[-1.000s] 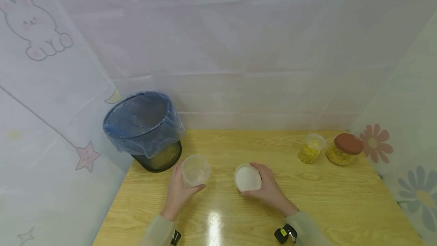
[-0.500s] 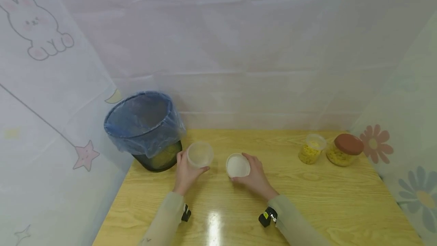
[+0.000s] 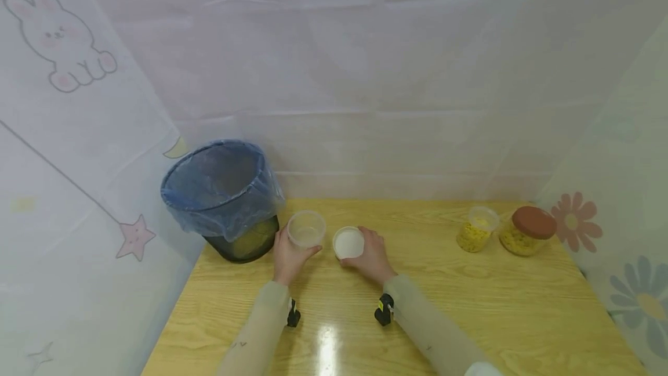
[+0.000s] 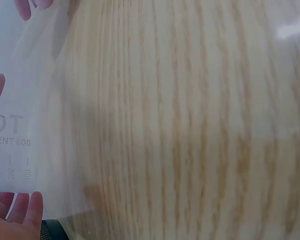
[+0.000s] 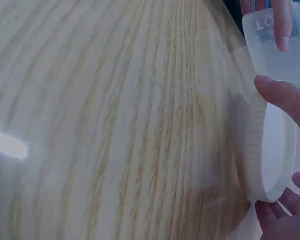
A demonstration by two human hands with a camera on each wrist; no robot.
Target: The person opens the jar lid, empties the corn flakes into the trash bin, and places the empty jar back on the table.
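My left hand grips a clear plastic measuring cup around its side, with its mouth up. Printed letters and scale marks show on the wall of the cup in the left wrist view. My right hand pinches a round white lid between thumb and fingers. A ribbed edge and the hollow side of the lid show in the right wrist view. Lid and cup are side by side just above the wooden table, with a narrow gap between them in the head view.
A dark mesh bin with a blue bag over its rim stands left of my left hand. At the back right are a clear tub of yellow pieces and a jar with a red-brown lid. A printed cloth hangs behind the table.
Both hands have moved forward over the table. The right hand has carried the lid left, closer to the cup, while the left hand has shifted slightly right with the cup.
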